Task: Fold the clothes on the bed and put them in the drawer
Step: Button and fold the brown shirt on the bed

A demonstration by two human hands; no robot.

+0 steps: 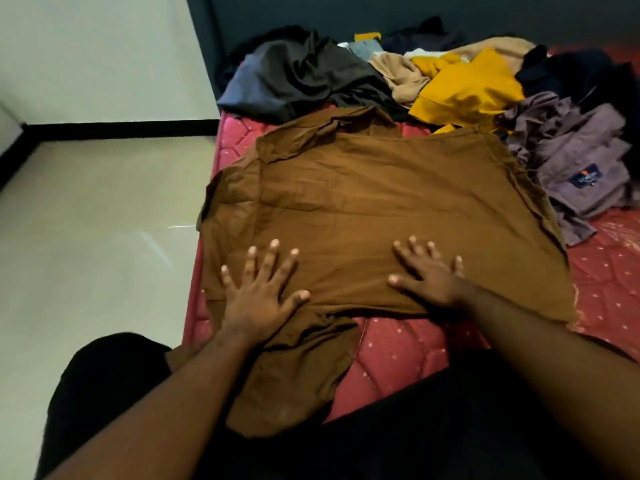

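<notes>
- One big bed fills the right side, with a red mattress that has soft stitched bumps and small pale dots. Its left edge runs beside the floor, and bare red shows near the person and at the far right.
- The shiny pale floor lies wide to the left of the bed, with a black strip along the foot of the white wall.
- The brown shirt lies spread flat in the middle of the bed. It is thin cloth with small creases. Its collar points to the far side, and one sleeve hangs down near the person.
- A heap of loose clothes sits past the shirt and to its right: a dark grey one, a yellow one, a tan one, a purple one with a small blue label, and a dark one in the far right corner. The purple one touches the shirt's right edge.
- The left hand lies flat on the shirt near its left edge, fingers spread wide, holding nothing.
- The right hand also presses flat on the shirt's near part, fingers spread wide, holding nothing.
</notes>
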